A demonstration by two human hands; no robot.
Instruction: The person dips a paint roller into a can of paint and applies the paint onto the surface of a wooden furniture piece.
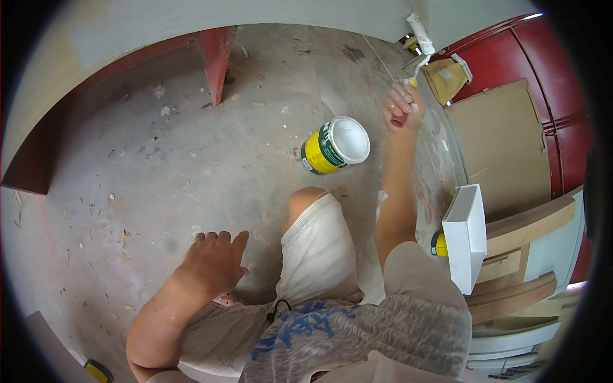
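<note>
My right hand (403, 107) is stretched forward, its fingers wrapped round the handle of a paint roller (419, 33). The roller's white sleeve is up against the pale wall (447, 19). On the floor in front of my knee stands a tub of white paint (324, 150), with no lid on and a yellow and green label. That tub is nearest to my right forearm, which has a white smear on it. My left hand (217, 260) hangs above my thigh with its fingers apart and nothing in it.
Debris and paint spots dot the grey floor (153, 185). A red support (217, 64) stands ahead on the left. To the right are a red door (517, 64), a cardboard sheet (504, 140), a brown paper bag (445, 78), a white box (465, 239) and wooden pieces (530, 223).
</note>
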